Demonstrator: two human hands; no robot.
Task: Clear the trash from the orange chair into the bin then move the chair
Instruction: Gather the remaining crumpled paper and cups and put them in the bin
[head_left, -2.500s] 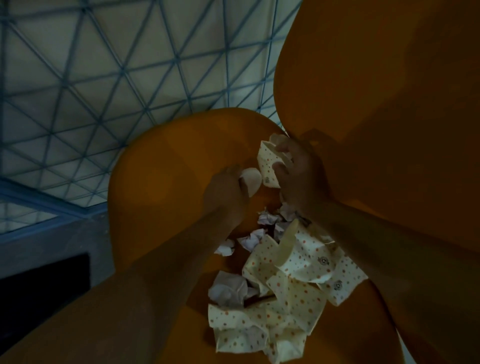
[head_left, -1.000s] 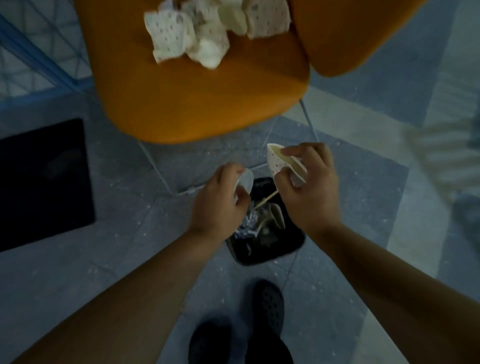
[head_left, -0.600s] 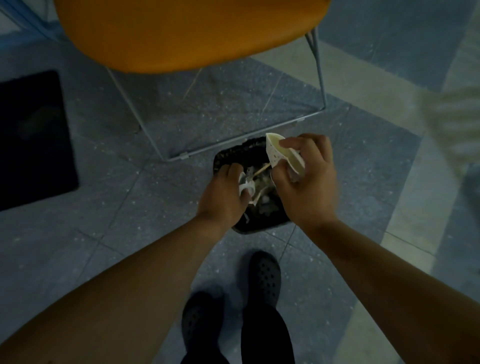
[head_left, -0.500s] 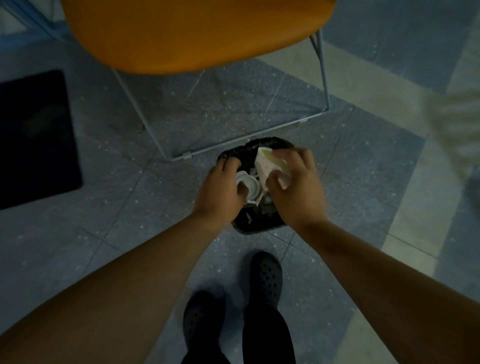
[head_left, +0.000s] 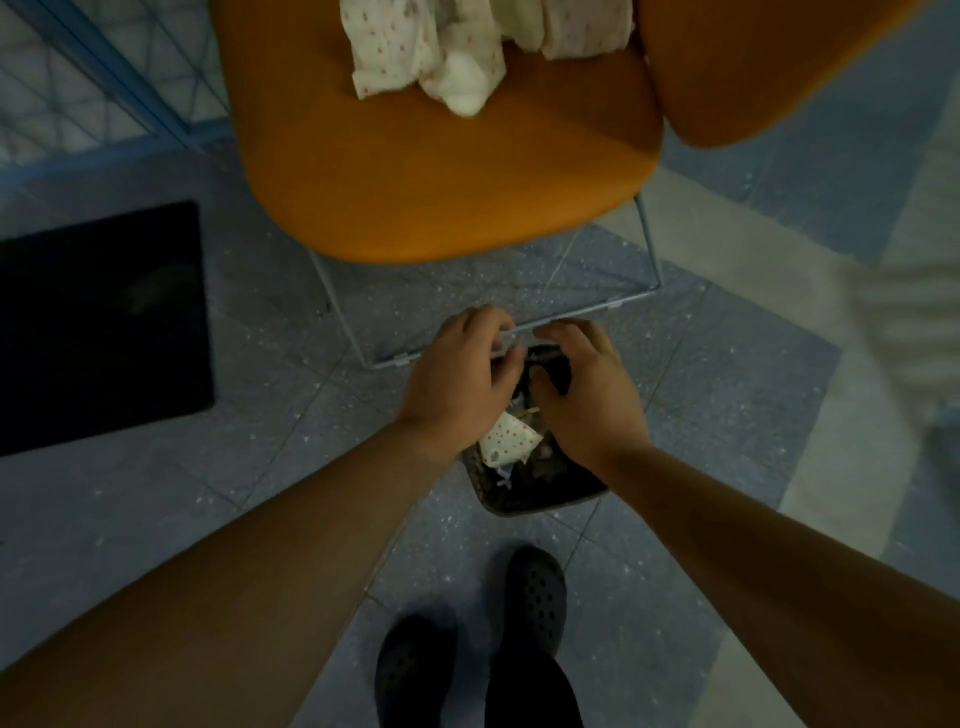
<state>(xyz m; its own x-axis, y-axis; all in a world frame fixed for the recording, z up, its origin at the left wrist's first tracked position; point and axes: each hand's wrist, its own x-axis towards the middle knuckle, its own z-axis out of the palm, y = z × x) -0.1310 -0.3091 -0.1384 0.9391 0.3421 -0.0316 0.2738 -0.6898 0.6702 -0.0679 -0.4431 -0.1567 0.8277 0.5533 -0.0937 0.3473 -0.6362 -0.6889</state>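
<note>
Crumpled dotted trash lies at the back of the orange chair seat. In front of its wire legs the bin stands on speckled grey floor, a dotted paper inside. The left hand and right hand hover over it, fingers loosely open and empty. A black mat lies to the left.

Speckled floor under bin, chair.
</note>
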